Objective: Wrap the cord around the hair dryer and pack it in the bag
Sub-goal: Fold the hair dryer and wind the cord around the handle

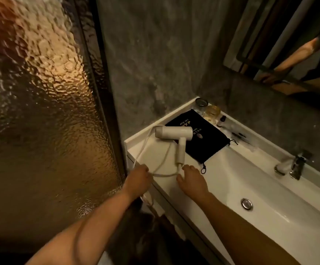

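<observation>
A white hair dryer point(173, 133) lies on the sink counter, its barrel resting on a flat black drawstring bag point(203, 142) with gold print. Its handle points toward me. The white cord point(163, 163) loops loosely over the counter's left end and runs off the front edge. My left hand point(139, 177) is closed around the cord at the counter's front left corner. My right hand point(191, 178) rests on the counter just below the handle's end, with its fingertips at the cord where it leaves the handle.
A white sink basin point(231, 180) with a metal drain point(246, 204) fills the right. A chrome tap point(297, 166) stands at its back. Glass jars point(207, 109) and small bottles stand behind the bag. Textured glass door point(34, 104) on the left, mirror point(289, 44) above right.
</observation>
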`<state>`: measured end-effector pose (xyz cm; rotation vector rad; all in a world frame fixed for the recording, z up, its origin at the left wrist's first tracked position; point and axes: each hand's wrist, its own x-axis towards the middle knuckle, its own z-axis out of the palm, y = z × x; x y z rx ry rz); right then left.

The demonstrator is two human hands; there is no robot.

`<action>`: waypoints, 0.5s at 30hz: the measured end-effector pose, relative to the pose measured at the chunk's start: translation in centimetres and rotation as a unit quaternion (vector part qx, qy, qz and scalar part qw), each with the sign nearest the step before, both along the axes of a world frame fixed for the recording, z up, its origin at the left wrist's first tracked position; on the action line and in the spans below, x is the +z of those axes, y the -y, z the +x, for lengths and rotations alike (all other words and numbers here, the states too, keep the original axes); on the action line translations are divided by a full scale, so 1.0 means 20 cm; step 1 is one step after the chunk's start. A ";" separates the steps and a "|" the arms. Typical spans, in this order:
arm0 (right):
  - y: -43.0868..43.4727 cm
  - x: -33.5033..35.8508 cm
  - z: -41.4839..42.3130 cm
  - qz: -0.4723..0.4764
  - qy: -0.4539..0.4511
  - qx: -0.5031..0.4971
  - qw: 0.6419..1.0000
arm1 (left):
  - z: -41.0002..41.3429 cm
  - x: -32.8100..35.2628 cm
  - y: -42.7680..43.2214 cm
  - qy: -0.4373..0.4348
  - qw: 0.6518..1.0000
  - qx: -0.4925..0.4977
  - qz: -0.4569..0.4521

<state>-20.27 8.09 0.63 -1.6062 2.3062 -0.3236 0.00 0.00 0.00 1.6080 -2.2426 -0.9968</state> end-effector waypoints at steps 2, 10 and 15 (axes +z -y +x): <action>0.09 0.00 -0.03 -0.017 0.037 -0.037 0.998 | -0.04 -0.02 0.10 0.013 0.999 0.023 -0.029; 0.41 -0.08 -0.14 0.052 0.156 -0.129 0.978 | -0.22 -0.09 0.36 0.107 0.991 0.083 -0.011; 0.53 -0.15 -0.17 0.078 0.285 -0.237 0.925 | -0.27 -0.16 0.44 0.090 0.993 0.079 0.013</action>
